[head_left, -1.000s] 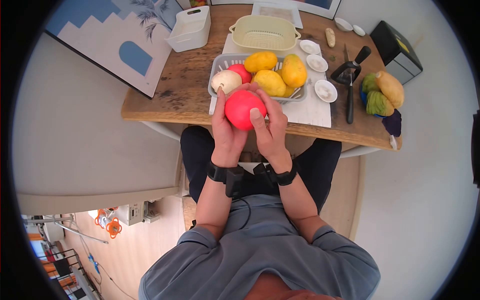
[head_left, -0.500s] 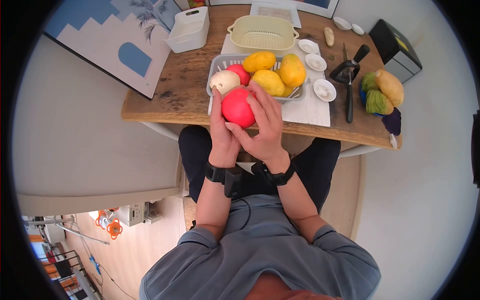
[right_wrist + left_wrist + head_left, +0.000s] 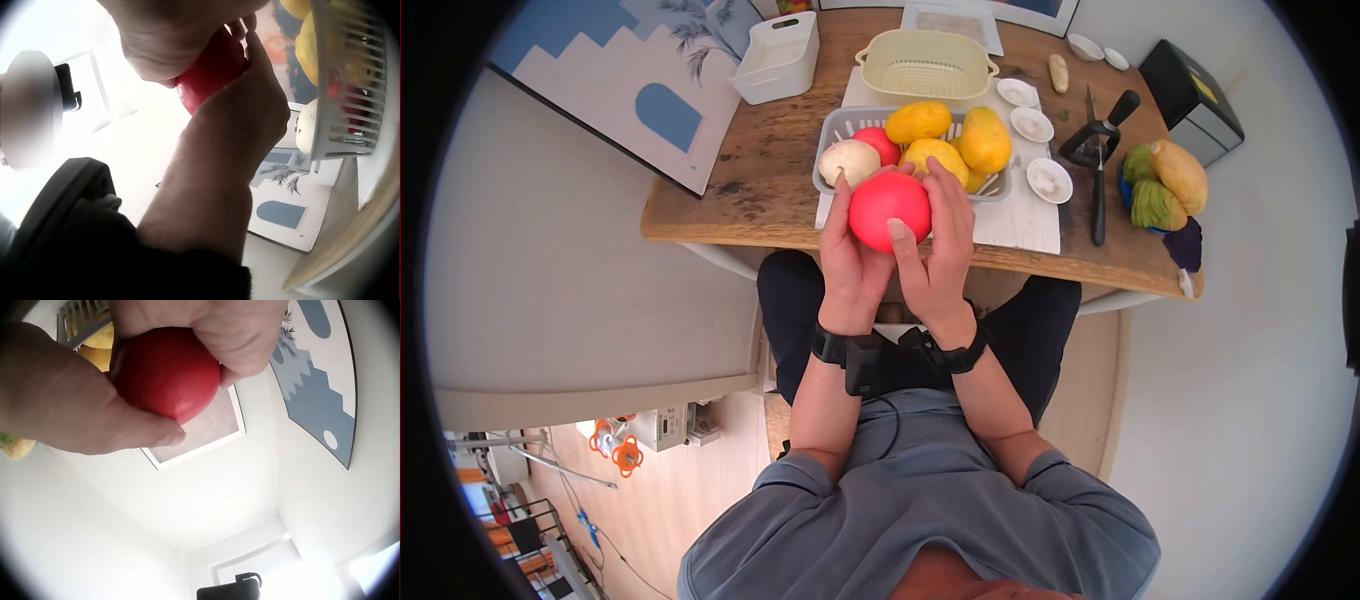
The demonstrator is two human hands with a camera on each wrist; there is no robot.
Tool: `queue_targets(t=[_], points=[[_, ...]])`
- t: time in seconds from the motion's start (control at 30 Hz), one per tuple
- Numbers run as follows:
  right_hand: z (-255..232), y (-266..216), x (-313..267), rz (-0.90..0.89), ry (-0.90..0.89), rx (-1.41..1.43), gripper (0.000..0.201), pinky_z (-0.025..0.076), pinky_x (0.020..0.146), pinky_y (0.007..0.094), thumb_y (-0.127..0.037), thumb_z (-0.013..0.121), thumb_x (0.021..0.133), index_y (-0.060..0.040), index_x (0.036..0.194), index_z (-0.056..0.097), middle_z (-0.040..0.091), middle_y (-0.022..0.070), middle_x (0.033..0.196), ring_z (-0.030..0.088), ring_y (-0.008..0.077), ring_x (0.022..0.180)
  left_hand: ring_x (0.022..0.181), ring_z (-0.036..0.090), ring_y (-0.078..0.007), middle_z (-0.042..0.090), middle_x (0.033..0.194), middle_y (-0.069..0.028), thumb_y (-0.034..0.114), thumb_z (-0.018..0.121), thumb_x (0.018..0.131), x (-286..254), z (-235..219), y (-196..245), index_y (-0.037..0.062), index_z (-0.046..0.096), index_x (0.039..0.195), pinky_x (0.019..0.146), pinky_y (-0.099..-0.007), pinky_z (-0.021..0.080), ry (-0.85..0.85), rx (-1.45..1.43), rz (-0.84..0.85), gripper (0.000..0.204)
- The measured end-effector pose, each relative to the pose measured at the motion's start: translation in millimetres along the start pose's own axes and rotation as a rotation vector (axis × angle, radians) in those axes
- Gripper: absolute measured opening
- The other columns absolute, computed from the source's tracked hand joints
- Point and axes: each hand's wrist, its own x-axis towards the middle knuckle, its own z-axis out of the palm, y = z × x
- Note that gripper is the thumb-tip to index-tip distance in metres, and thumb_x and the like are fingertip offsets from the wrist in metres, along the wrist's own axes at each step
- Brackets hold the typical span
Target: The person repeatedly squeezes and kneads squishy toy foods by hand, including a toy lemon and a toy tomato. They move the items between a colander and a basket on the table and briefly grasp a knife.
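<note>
Both hands hold a smooth pinkish-red tomato (image 3: 890, 211) in front of the table edge. My left hand (image 3: 850, 275) cups it from the left and below, its thumb along the left side. My right hand (image 3: 940, 255) grips the right side, thumb across the near face and fingers round the far side. A small pointed tip shows on the tomato (image 3: 172, 378) in the left wrist view. Just behind the hands stands a grey slotted basket (image 3: 832, 130) with yellow mangoes (image 3: 986, 142), a second red tomato (image 3: 877, 146) and a round whitish vegetable or fruit (image 3: 849, 163).
A pale yellow colander (image 3: 925, 68) and a white bin (image 3: 778, 60) stand farther back. Small white dishes (image 3: 1049, 181) line the right of the white sheet. Beyond them lies a black-handled knife (image 3: 1099, 210), near green and tan produce (image 3: 1160, 190) and a black box (image 3: 1192, 100).
The right hand moved in over the tomato, its thumb reaching toward the left thumb, then drew back to the right side. Its thumb now rests on the near face; the tomato stays between both hands.
</note>
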Motion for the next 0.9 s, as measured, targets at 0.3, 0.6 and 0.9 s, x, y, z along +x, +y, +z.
queue_targets(t=[0.3,0.6,0.9], points=[[2,-4,4,-0.159,-0.058,-0.066,0.062,0.039,0.096,0.0444,-0.028,0.077,0.072,0.0032,0.119,0.052,0.055,0.0198,0.127,0.053,0.0361,0.114,0.119,0.052,-0.0249,0.052,0.129,-0.0161,0.04,0.044,0.099,-1,-4,6,-0.0003,0.044,0.131,0.101,-0.0403,0.043,0.091,0.071,0.066,0.051],[-3,2,-6,0.349,-0.078,0.356,0.052,0.045,0.087,0.0404,-0.03,0.068,0.084,0.008,0.117,0.055,0.063,0.0225,0.111,0.059,0.0357,0.103,0.128,0.043,-0.0329,0.043,0.137,-0.0264,0.044,0.037,0.099,0,-3,0,-0.0079,0.044,0.129,0.11,-0.0428,0.032,-0.049,0.138,0.098,0.06],[0,-4,2,0.003,-0.065,0.073,0.056,0.04,0.095,0.0431,-0.029,0.071,0.08,0.0069,0.119,0.053,0.057,0.0226,0.122,0.056,0.0378,0.107,0.11,0.057,-0.0255,0.059,0.118,-0.0177,0.042,0.039,0.098,-1,0,5,-0.0062,0.053,0.118,0.098,-0.0379,0.045,0.076,0.088,0.059,0.054]])
